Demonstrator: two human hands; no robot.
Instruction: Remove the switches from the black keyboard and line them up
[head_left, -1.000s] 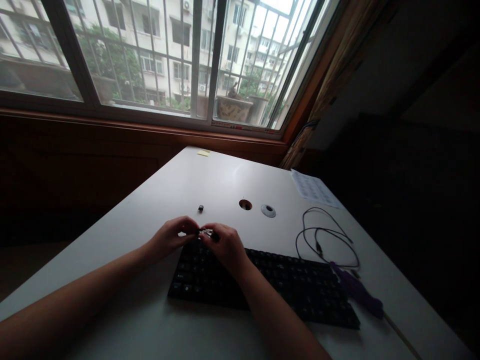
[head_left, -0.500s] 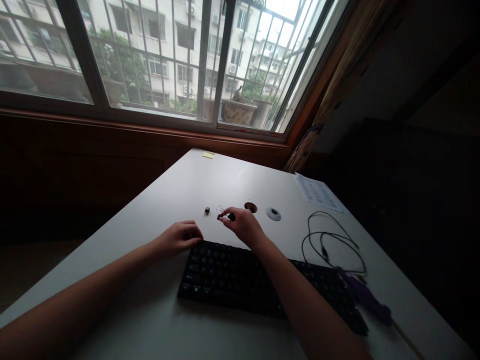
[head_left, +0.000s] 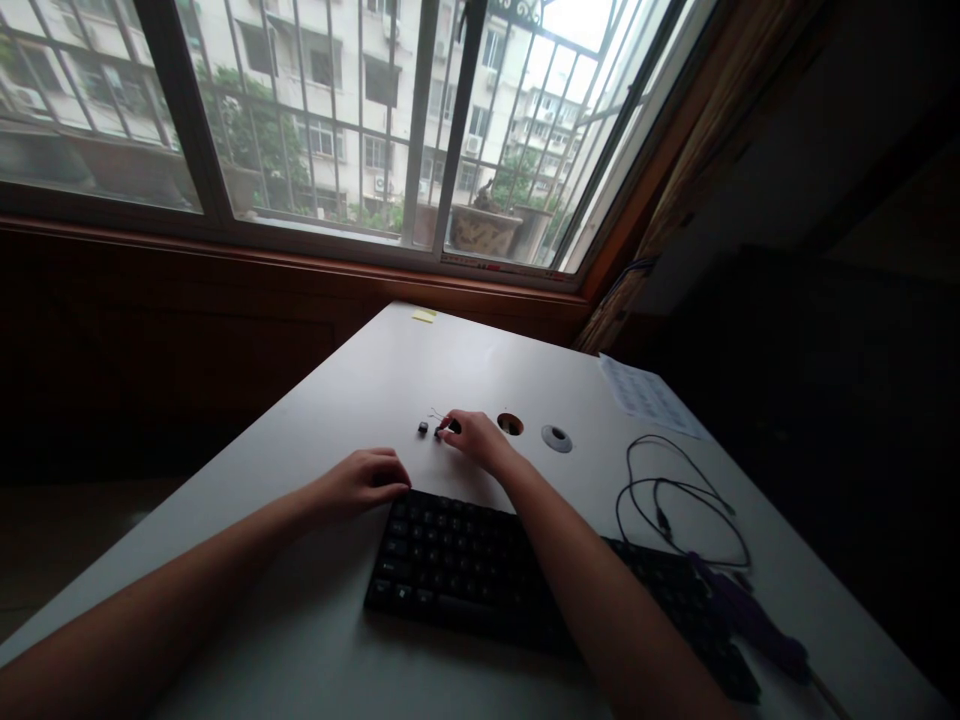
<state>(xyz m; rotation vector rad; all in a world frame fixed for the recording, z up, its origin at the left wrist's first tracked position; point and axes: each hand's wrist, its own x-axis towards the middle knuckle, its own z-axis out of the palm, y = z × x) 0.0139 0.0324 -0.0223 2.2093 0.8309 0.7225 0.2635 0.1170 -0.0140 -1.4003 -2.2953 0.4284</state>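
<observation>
One hand, the right hand (head_left: 475, 438), is out past the keyboard (head_left: 457, 560), low over the white tabletop (head_left: 330, 410). Its thumb and fingers are squeezed together and pinch a small tool with thin wires (head_left: 436, 414). The wires poke out past the fingertips, and the rest of the tool is mostly hidden by the hand. A little black key (head_left: 438, 433) is right at the fingertips; I cannot tell if they grip it or only touch it. One more black key (head_left: 423, 428) sits on the tabletop just to the left of it.

The left hand (head_left: 366, 480) rests at the far left corner of the keyboard. Its fingers are curled, and the tips come down by the corner. I cannot tell if they pinch it.

The keyboard is black and lies flat and a bit crooked on the tabletop. The right arm goes across it and hides part of the keys. To the right of the right hand is a round hole (head_left: 511, 425), and next to that lies a gray ring (head_left: 556, 438). A thin black cord (head_left: 679, 490) lies in loops behind the right end of the keyboard. A purple handle (head_left: 757, 615) is close to that end too.
</observation>
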